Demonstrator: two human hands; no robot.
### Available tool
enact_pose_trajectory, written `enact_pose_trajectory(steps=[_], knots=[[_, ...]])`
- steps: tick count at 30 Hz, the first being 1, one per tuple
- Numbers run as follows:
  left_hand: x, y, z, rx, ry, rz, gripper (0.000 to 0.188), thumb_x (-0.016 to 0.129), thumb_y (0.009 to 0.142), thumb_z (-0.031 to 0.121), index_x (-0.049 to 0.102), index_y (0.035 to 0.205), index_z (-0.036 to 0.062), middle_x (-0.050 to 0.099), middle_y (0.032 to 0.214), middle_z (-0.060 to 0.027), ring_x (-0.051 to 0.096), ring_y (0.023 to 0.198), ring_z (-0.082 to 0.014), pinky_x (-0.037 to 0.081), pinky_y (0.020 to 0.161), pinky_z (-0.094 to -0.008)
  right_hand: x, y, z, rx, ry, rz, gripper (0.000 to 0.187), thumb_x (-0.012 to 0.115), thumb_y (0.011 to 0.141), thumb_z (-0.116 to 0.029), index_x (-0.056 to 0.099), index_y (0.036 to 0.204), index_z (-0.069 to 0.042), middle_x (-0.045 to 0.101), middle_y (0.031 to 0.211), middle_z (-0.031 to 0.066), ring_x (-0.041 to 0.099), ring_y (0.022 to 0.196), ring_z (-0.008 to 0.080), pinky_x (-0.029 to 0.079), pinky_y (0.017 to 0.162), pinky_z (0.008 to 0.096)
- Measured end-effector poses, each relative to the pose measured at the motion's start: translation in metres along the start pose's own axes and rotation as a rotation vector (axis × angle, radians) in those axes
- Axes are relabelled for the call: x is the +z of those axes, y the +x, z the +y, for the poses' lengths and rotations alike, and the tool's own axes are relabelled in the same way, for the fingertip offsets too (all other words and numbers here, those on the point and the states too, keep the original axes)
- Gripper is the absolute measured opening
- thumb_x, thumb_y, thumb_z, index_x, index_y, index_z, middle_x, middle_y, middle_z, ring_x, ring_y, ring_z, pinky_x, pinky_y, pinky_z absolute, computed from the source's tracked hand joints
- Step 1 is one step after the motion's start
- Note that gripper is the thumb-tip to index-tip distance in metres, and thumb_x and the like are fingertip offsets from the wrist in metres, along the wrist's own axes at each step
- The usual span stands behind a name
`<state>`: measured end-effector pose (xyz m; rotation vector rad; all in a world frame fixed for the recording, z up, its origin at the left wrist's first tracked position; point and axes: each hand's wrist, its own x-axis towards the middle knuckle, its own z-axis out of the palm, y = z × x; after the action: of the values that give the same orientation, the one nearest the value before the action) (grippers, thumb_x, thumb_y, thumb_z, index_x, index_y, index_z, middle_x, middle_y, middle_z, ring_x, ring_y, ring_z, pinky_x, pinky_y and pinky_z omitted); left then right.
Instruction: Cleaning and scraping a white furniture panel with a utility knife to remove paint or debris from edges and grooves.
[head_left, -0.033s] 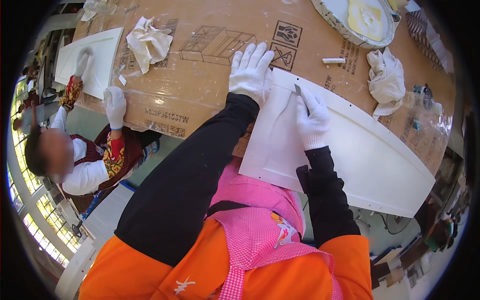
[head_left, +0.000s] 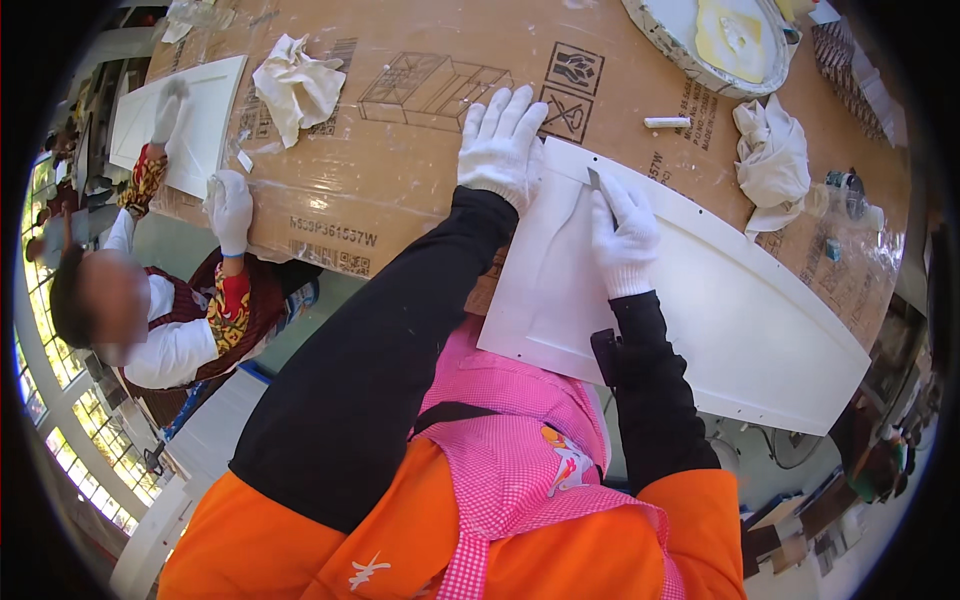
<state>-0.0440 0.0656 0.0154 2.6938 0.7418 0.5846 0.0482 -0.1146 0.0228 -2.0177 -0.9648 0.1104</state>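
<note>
Right hand (head_left: 625, 240) presses, seemingly, scraper (head_left: 601, 188) onto white panel (head_left: 740, 320); left hand (head_left: 500, 145) steadies it.

Open cardboard-covered worktop (head_left: 420, 190) between the crumpled rag (head_left: 297, 82) and the left hand (head_left: 503, 148): free passage there. Right hand (head_left: 622, 238) sits on the white panel (head_left: 740, 310); the panel's right stretch is bare (room to slide along it). Beyond its top edge: a white stick (head_left: 666, 122), a second rag (head_left: 775, 160) and a round tray (head_left: 715, 40) block the far side. A co-worker's gloved hand (head_left: 232, 208) and small white panel (head_left: 180, 120) occupy the left end.
</note>
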Motion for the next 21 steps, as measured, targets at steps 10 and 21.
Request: enact_pose_trajectory(steps=[10, 21], knots=[[0.001, -0.001, -0.001, -0.007, 0.021, 0.001, 0.047, 0.06, 0.092, 0.016, 0.058, 0.139, 0.0158, 0.052, 0.152, -0.008, 0.044, 0.144, -0.0313, 0.029, 0.121, -0.0506, -0.018, 0.003, -0.007, -0.003, -0.031, -0.234, 0.037, 0.068, 0.089, -0.008, 0.071, 0.126, -0.016, 0.068, 0.098, 0.0107, 0.067, 0.084, 0.0317, 0.055, 0.073, 0.0388], [0.003, -0.001, -0.004, 0.002, 0.039, -0.026, 0.049, 0.063, 0.091, 0.022, 0.058, 0.138, 0.0143, 0.05, 0.153, -0.0095, 0.043, 0.144, -0.0317, 0.027, 0.122, -0.0525, -0.016, -0.005, -0.006, -0.028, -0.061, -0.326, 0.043, 0.066, 0.082, -0.003, 0.07, 0.124, -0.013, 0.065, 0.096, 0.0126, 0.067, 0.082, 0.0322, 0.054, 0.071, 0.0399]])
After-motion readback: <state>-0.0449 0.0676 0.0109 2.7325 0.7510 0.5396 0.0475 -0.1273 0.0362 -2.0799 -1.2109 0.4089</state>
